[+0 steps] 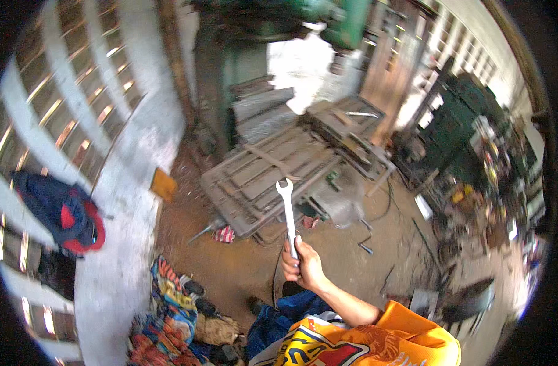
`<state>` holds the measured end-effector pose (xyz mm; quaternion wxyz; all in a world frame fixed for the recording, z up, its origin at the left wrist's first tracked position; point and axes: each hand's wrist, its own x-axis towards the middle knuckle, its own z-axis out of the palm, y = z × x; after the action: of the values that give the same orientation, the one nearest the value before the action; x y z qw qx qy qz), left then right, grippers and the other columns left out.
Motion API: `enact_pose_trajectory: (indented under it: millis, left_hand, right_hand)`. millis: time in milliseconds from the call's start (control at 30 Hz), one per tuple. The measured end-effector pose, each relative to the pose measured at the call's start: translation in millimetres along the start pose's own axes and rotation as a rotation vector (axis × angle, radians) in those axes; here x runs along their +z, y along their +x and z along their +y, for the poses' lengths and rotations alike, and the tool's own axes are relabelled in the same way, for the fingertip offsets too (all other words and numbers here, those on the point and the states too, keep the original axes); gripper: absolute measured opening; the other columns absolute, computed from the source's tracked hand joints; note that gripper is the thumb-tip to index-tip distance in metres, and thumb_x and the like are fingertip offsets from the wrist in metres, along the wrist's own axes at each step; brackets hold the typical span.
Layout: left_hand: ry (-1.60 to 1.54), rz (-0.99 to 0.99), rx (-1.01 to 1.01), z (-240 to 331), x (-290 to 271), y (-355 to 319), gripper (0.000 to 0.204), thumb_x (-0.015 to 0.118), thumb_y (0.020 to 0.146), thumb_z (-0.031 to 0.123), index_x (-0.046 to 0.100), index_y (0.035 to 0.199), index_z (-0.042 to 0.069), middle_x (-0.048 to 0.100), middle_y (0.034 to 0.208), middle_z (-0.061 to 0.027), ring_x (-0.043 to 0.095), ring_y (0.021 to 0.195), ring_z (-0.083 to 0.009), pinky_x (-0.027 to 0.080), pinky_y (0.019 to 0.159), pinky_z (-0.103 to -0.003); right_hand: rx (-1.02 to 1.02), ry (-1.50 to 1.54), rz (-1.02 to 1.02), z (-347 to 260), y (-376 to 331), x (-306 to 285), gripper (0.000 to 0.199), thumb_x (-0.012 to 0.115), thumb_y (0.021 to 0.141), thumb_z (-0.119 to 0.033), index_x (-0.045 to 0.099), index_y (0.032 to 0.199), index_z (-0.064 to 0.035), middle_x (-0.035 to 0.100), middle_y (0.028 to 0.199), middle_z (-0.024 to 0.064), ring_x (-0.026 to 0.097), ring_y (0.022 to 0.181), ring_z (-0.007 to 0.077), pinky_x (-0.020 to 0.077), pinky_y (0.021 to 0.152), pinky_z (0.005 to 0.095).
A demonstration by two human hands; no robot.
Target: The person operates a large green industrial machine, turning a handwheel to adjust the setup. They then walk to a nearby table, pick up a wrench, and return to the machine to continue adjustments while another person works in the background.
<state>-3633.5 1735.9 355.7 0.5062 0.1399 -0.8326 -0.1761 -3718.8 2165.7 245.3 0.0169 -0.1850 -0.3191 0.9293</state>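
Observation:
My right hand (301,263) is closed around the lower part of a silver open-ended wrench (287,207). The wrench points upward, its forked jaw at the top and its lower end hidden in my fist. My bare right forearm reaches in from an orange sleeve at the lower right. Behind the wrench, farther off, lies a slotted metal machine table (254,177); the jaw appears against it, and the wrench seems apart from it. My left hand does not show.
A green machine column (251,70) rises behind the table. A metal vise (346,143) sits on its far right part. Cluttered parts (480,207) line the right side. Colourful cloth (163,326) lies at lower left, and a dark blue and red bag (62,210) hangs on the wall.

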Motion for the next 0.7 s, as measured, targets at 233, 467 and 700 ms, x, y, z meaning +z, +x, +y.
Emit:
enact_pose_trajectory:
  millis: [233, 467, 700]
  left_hand:
    - [-0.946, -0.856, 0.126, 153.6, 196.6, -45.8, 0.042, 0.068, 0.087, 0.013, 0.053, 0.120, -0.008, 0.060, 0.116, -0.0187, 0.060, 0.100, -0.0285, 0.048, 0.092, -0.037]
    - [-1.114, -1.265, 0.316, 320.6, 300.8, -109.6, 0.025, 0.063, 0.085, 0.003, 0.057, 0.109, 0.001, 0.057, 0.120, -0.0153, 0.053, 0.116, -0.0267, 0.040, 0.101, -0.038]
    - [-0.745, -1.174, 0.461, 328.1, 369.4, -128.6, 0.027, 0.060, 0.086, 0.006, 0.058, 0.113, 0.002, 0.059, 0.118, -0.0156, 0.054, 0.112, -0.0340, 0.040, 0.100, -0.041]
  right_hand:
    - [-0.218, 0.268, 0.239, -53.5, 81.0, -57.6, 0.030, 0.035, 0.103, -0.040, 0.044, 0.088, -0.0152, 0.030, 0.060, -0.0047, 0.023, 0.045, 0.0077, 0.0210, 0.040, 0.0251]
    - [-0.223, 0.421, 0.234, -113.1, 197.3, -93.8, 0.028, 0.034, 0.103, -0.034, 0.040, 0.086, -0.0123, 0.029, 0.059, -0.0030, 0.024, 0.046, 0.0102, 0.0227, 0.041, 0.0273]
    - [-0.333, 0.487, 0.379, -141.5, 288.9, -90.8, 0.034, 0.035, 0.103, -0.038, 0.039, 0.081, -0.0132, 0.033, 0.060, -0.0007, 0.029, 0.046, 0.0121, 0.0259, 0.039, 0.0287]
